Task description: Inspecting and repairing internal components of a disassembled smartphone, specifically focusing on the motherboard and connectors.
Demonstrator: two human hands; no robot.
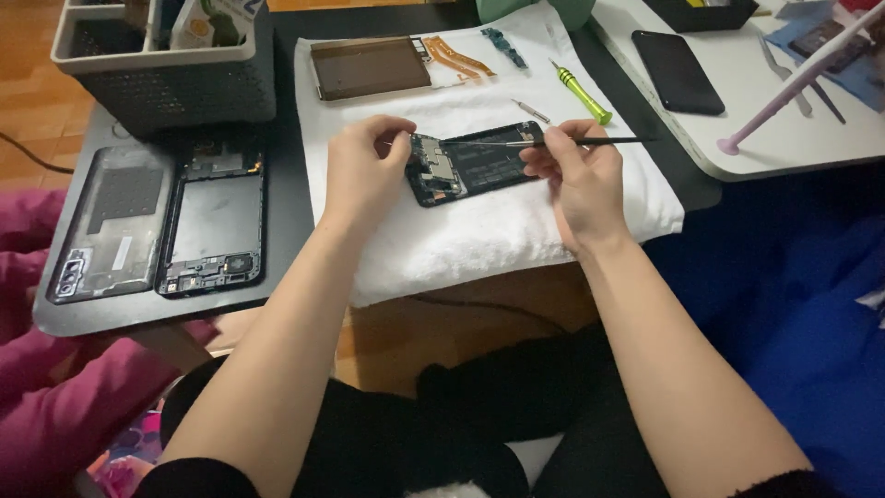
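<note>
An opened phone body (472,164) with its circuit board showing lies on a white towel (479,231). My left hand (364,171) pinches its left end and steadies it. In my right hand (576,175) a thin black-handled metal tool (590,141) lies nearly level, its tip reaching left over the phone's upper edge.
A green screwdriver (581,94), orange flex cables (454,55), a small green board (503,44) and a brown panel (369,66) lie on the towel's far side. A phone frame (214,226) and back cover (111,226) lie left. A grey basket (175,69) stands behind. A black phone (678,72) rests on a white table.
</note>
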